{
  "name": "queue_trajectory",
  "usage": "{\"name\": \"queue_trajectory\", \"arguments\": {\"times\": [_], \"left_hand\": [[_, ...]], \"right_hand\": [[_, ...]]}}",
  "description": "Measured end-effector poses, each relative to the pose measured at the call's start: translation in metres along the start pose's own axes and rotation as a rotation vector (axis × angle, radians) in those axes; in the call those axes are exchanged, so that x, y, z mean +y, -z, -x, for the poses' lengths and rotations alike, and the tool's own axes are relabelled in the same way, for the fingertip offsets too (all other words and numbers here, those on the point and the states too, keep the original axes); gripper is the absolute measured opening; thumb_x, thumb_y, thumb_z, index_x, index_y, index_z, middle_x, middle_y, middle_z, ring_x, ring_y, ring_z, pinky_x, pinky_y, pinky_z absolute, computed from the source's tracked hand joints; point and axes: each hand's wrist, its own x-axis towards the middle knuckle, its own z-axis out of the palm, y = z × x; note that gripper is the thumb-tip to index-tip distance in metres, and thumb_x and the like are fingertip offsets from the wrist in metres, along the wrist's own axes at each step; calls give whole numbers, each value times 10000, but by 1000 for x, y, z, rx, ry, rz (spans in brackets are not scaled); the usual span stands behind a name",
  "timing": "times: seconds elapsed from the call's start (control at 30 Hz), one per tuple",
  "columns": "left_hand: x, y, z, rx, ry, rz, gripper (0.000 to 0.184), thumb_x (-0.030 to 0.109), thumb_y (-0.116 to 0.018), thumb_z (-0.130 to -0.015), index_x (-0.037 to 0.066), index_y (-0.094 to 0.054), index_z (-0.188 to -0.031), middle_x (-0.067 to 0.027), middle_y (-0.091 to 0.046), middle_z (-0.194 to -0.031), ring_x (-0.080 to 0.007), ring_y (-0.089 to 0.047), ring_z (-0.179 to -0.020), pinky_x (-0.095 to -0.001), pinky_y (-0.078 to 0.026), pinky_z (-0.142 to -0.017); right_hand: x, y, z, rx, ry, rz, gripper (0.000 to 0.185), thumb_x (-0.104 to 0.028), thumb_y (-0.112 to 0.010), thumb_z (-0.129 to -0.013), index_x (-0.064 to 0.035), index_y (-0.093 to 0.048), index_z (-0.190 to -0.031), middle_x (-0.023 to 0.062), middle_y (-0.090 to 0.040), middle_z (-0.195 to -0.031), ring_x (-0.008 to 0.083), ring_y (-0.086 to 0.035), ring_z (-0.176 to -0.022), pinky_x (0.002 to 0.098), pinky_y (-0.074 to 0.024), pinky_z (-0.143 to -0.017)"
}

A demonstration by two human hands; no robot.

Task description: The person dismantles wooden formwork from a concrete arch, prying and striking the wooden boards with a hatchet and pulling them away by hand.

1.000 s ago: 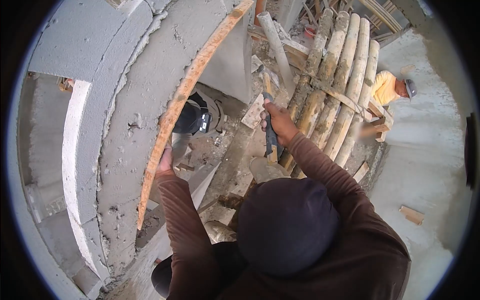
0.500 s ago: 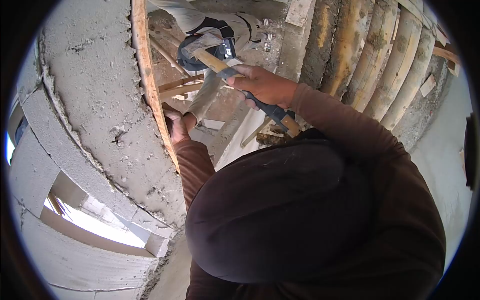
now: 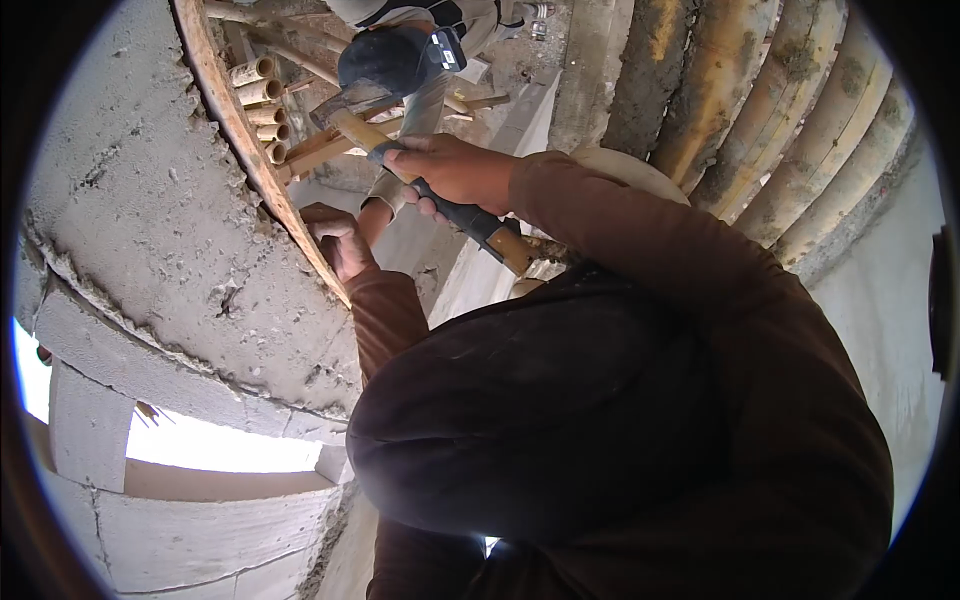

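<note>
My right hand (image 3: pixel 450 172) is closed around the handle of a hammer (image 3: pixel 470 213), which has a wooden shaft with dark wrapping. The hammer's metal head is raised up and to the left, in front of a co-worker's dark cap. My left hand (image 3: pixel 342 243) is at the edge of a long, narrow wooden board (image 3: pixel 250 150), with bent fingers against it; some fingertips are hidden. The board runs along the rough side of a grey concrete beam (image 3: pixel 150 200). A co-worker's bare wrist (image 3: pixel 375 218) reaches up right behind my left hand, and their fingers are hidden.
Below, the co-worker in a cap (image 3: pixel 385 62) bends beside timbers and bamboo poles (image 3: pixel 262 92). Several thick, stained poles (image 3: pixel 730 90) line the upper right. Pale block wall (image 3: pixel 200 530) with a bright opening lies at lower left. A dark rounded shape (image 3: pixel 540 410) covers the lower middle.
The view has shifted, showing bamboo pole ends by the board. My right hand and the hammer have moved left and slightly down, closer to the board. My left hand stays at its edge.
</note>
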Motion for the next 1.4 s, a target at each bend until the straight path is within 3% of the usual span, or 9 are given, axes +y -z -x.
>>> {"name": "queue_trajectory", "arguments": {"times": [0.33, 0.53, 0.67, 0.73, 0.87, 1.07, 1.13, 1.23, 1.4], "left_hand": [[-16, -7, 0, 63, -122, 109, 114, -5, -572, -834, 38, -606, -933, -15, -611, -865, -92, -621, -749, -175, -419, -510], [-11, -5, -2, 29, -90, 42, 109, -5, -584, -834, 40, -602, -932, -7, -596, -864, -114, -644, -812, -176, -423, -515], [8, 3, -3, -44, 52, 377, 107, 0, -579, -843, 39, -607, -938, -16, -605, -887, -135, -655, -857, -183, -432, -521], [-3, -2, -2, 45, -61, 142, 95, -1, -568, -851, 36, -611, -927, -21, -612, -883, -139, -660, -859, -188, -429, -517], [-19, -6, -1, 13, -57, 87, 96, -4, -560, -852, 35, -611, -923, -28, -616, -889, -150, -665, -869, -199, -439, -532], [11, 8, -5, -99, 77, 358, 114, 13, -572, -838, 26, -617, -942, -49, -629, -894, -173, -669, -865, -290, -564, -650], [5, 4, -2, -58, 35, 182, 118, 17, -575, -836, 25, -616, -946, -48, -631, -890, -171, -667, -854, -299, -572, -662], [-3, -2, 1, 3, -24, -76, 124, 23, -580, -833, 24, -614, -952, -45, -632, -884, -167, -665, -838, -312, -583, -681], [-4, -2, 0, 21, -31, 2, 146, 25, -585, -833, 22, -610, -977, -45, -635, -885, -165, -666, -831, -313, -577, -677]], "right_hand": [[-6, 8, -38, 24, 33, -69, 423, -436, -481, -980, -135, -487, -1277, -6, -518, -732, 65, -484, -517, 239, -437, -450], [-7, 24, -43, -173, -6, 80, 396, -433, -488, -978, -147, -499, -1252, -15, -499, -699, 68, -474, -507, 244, -420, -432], [3, 21, -46, 22, 26, -120, 368, -429, -481, -980, -152, -509, -1220, -19, -496, -690, 65, -463, -503, 243, -421, -445], [1, 13, -45, 141, 31, -175, 361, -429, -479, -981, -151, -512, -1210, -19, -497, -689, 63, -460, -502, 241, -420, -449], [-8, 9, -31, -149, 53, 26, 371, -429, -479, -981, -156, -509, -1231, -17, -507, -695, 62, -461, -501, 238, -418, -450], [-3, 18, -34, 188, 20, -215, 355, -436, -468, -984, -143, -517, -1179, -19, -516, -702, 68, -476, -512, 237, -423, -465], [-5, 6, -37, 251, 53, -199, 315, -425, -464, -987, -138, -518, -1104, -21, -513, -703, 66, -478, -519, 239, -431, -474], [-14, -8, -27, -99, 5, 58, 361, -432, -470, -985, -123, -520, -1166, -19, -512, -702, 63, -481, -510, 239, -424, -456], [7, 17, -25, 36, -14, -39, 394, -436, -467, -985, -134, -501, -1237, -11, -505, -694, 63, -486, -509, 242, -425, -451]]}}
